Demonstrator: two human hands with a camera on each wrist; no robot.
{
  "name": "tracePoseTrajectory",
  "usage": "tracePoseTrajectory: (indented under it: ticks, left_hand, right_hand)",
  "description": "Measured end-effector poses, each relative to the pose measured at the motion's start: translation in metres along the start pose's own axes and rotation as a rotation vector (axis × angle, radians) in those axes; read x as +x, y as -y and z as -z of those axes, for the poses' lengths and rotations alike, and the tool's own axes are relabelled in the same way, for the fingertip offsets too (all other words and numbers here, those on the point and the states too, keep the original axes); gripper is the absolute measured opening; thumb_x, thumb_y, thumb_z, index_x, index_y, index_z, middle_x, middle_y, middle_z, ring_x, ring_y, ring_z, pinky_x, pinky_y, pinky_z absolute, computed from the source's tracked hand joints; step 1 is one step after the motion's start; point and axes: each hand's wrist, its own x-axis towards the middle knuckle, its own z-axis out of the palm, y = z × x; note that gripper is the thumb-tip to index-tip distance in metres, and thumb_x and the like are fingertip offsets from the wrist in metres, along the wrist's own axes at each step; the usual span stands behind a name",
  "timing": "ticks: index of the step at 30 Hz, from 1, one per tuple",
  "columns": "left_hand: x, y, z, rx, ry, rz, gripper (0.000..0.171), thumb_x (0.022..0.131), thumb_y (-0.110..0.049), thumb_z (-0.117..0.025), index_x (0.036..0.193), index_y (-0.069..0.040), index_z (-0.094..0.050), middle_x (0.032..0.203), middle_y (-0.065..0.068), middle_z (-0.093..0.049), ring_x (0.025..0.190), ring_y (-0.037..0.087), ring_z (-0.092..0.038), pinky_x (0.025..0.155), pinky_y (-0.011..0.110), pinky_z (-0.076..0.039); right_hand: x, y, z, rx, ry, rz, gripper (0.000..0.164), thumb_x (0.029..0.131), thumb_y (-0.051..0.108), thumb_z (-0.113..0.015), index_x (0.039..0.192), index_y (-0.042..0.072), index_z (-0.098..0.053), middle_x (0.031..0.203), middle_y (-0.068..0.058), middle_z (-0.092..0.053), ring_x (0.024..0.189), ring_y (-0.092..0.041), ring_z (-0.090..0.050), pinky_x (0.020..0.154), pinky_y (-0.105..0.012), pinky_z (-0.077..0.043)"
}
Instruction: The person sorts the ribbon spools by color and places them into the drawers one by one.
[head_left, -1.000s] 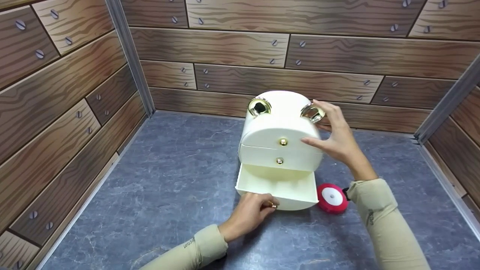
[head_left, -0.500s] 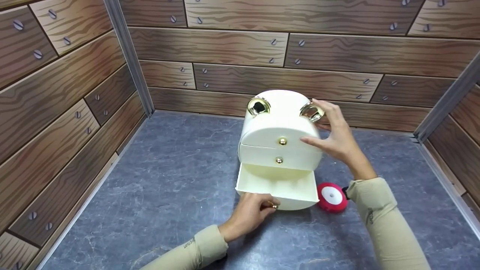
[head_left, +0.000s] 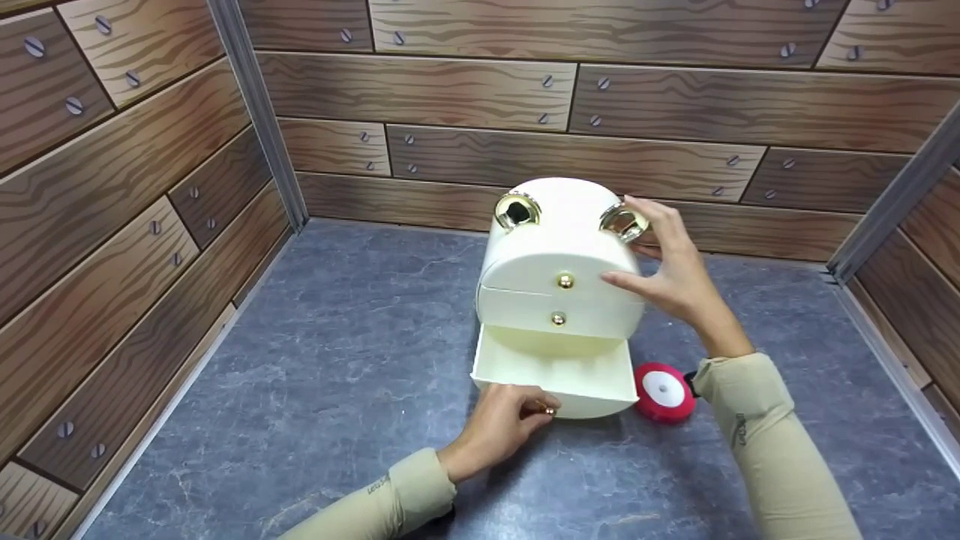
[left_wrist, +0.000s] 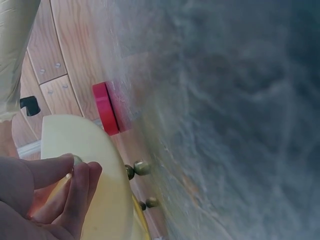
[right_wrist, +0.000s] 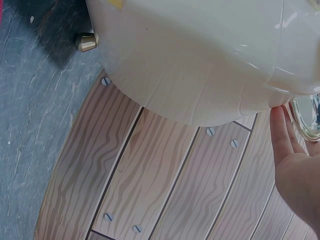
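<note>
A cream drawer box [head_left: 570, 217] with a rounded top stands on the floor, two shiny gold rings set on its upper sides. Its lowest drawer [head_left: 555, 360] is pulled out toward the front, showing a pale inside. My left hand [head_left: 502, 424] pinches that drawer's small gold knob [head_left: 551, 411] between thumb and fingers. In the left wrist view, the fingertips [left_wrist: 82, 175] close around the knob at the drawer front. My right hand [head_left: 675, 274] spreads over the box's right side, thumb against the front face and fingers at the right gold ring [head_left: 624, 223].
A red spool [head_left: 664, 394] with a white centre lies right of the open drawer, near my right sleeve. Two more gold knobs [head_left: 565, 281] mark the upper drawers. Wood-patterned walls [head_left: 465, 90] enclose the grey marbled floor [head_left: 337, 337].
</note>
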Motion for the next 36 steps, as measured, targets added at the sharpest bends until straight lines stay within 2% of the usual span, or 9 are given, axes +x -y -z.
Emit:
tracePoseTrajectory:
  ticks: [4,11,15,19,24,26,30,33,36]
  left_hand:
    - [0.001,0.0,0.0,-0.013,0.0,0.0,0.021,0.087,-0.002,-0.08,0.104,-0.014,-0.081,0.1,-0.004,-0.08,0.087,-0.002,-0.072,0.08,0.008,-0.055]
    - [0.0,0.0,0.0,0.003,-0.007,-0.01,0.022,0.086,-0.002,-0.081,0.104,-0.015,-0.081,0.1,-0.004,-0.08,0.087,-0.001,-0.072,0.081,0.01,-0.056]
    - [0.0,0.001,-0.001,0.008,-0.006,-0.014,0.022,0.086,-0.002,-0.081,0.105,-0.015,-0.081,0.101,-0.004,-0.08,0.088,0.0,-0.073,0.081,0.011,-0.056]
    - [0.001,0.001,0.0,0.015,-0.007,-0.022,0.023,0.086,-0.002,-0.081,0.105,-0.014,-0.081,0.101,-0.003,-0.08,0.088,0.001,-0.073,0.082,0.011,-0.056]
    - [0.002,0.0,0.001,0.019,-0.012,-0.029,0.023,0.086,-0.002,-0.081,0.105,-0.014,-0.081,0.101,-0.003,-0.08,0.087,0.001,-0.073,0.081,0.012,-0.057]
    - [0.002,0.0,0.001,0.017,-0.011,-0.027,0.022,0.086,-0.002,-0.081,0.105,-0.014,-0.081,0.101,-0.003,-0.08,0.087,0.001,-0.073,0.081,0.011,-0.056]
    - [0.001,-0.001,0.001,0.013,-0.006,-0.023,0.022,0.086,-0.002,-0.081,0.105,-0.014,-0.081,0.101,-0.003,-0.08,0.087,0.0,-0.073,0.08,0.011,-0.056]
    - [0.001,-0.001,0.0,0.015,-0.002,-0.027,0.023,0.086,-0.002,-0.081,0.106,-0.014,-0.081,0.101,-0.003,-0.08,0.086,0.001,-0.073,0.08,0.012,-0.057]
    - [0.002,-0.001,0.001,0.017,0.0,-0.032,0.023,0.086,-0.002,-0.08,0.105,-0.014,-0.081,0.101,-0.002,-0.08,0.086,0.001,-0.073,0.081,0.013,-0.058]
  right_hand:
    - [-0.002,0.015,0.003,-0.008,0.008,-0.002,0.097,0.076,0.003,-0.091,0.158,0.006,-0.038,0.157,-0.021,-0.035,0.142,-0.045,-0.042,0.104,-0.049,-0.053]
    - [0.003,-0.018,-0.002,-0.025,0.004,-0.017,0.103,0.074,0.009,-0.094,0.16,0.015,-0.038,0.16,-0.013,-0.034,0.144,-0.037,-0.043,0.103,-0.048,-0.054]
    - [0.001,-0.003,0.0,-0.027,0.012,-0.021,0.101,0.076,0.007,-0.092,0.16,0.013,-0.037,0.159,-0.016,-0.033,0.144,-0.038,-0.042,0.104,-0.049,-0.053]
    - [-0.002,0.011,0.003,0.01,0.029,-0.008,0.102,0.077,0.001,-0.09,0.161,0.008,-0.032,0.162,-0.022,-0.028,0.146,-0.046,-0.036,0.106,-0.059,-0.049]
    - [-0.006,-0.012,0.004,0.073,0.039,-0.038,0.112,0.08,0.007,-0.089,0.166,0.021,-0.02,0.168,-0.013,-0.022,0.144,-0.045,-0.042,0.113,-0.058,-0.046]
    - [-0.012,-0.022,0.007,0.1,0.042,-0.054,0.107,0.086,0.009,-0.084,0.167,0.027,-0.017,0.168,-0.011,-0.024,0.141,-0.045,-0.047,0.115,-0.057,-0.044]
    - [-0.029,-0.039,0.014,0.108,0.089,-0.099,0.077,0.101,0.014,-0.064,0.166,0.022,-0.023,0.165,-0.014,-0.036,0.139,-0.044,-0.05,0.116,-0.06,-0.041]
    - [-0.046,-0.053,0.019,0.074,0.187,-0.144,0.059,0.109,0.021,-0.053,0.162,0.011,-0.031,0.16,-0.02,-0.044,0.139,-0.044,-0.05,0.114,-0.064,-0.042]
    - [-0.065,-0.068,0.021,0.051,0.311,-0.194,0.058,0.108,0.027,-0.055,0.159,0.006,-0.036,0.157,-0.023,-0.046,0.139,-0.046,-0.049,0.113,-0.066,-0.041]
